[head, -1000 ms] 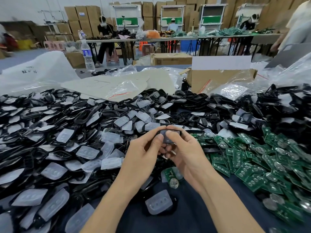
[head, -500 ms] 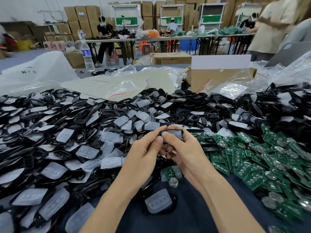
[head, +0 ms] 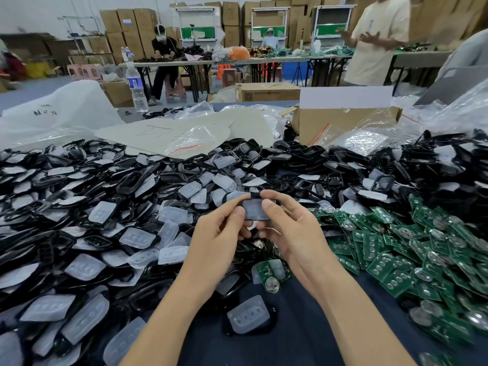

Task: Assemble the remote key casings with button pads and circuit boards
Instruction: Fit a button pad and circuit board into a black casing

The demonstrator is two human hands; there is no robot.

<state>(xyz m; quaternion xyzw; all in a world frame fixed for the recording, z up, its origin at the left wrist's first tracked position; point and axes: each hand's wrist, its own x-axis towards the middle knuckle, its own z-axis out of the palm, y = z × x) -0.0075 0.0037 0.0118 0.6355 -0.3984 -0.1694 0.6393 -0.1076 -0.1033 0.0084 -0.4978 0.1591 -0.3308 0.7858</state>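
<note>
- Head cam is looking down at a dark blue table w/ parts piled all over it.
- Left hand and right hand are both pinching one black key casing between them, held up above the pile around mid-frame.
- Left thumb + index are clamping the casing's left edge, right thumb is pressing on its right side w/ the index curling over the top. So both hands are closed on the same piece.
- A translucent button pad is sitting in the casing's face, can't tell if it's fully seated tbh.
- Big heap of black casings and clear pads is filling the left side and the far middle of the table.
- Green circuit boards w/ coin cells are stacking up on the right, just beside the right wrist.
- One loose board w/ a pad lying over it is sitting on the cloth under the hands, and a lone pad on a black casing is lying closer to the cam between the forearms.
- Cardboard box and plastic bags are sitting behind the pile.
- Bg: water bottle, a person in a cream tee standing at the right.
</note>
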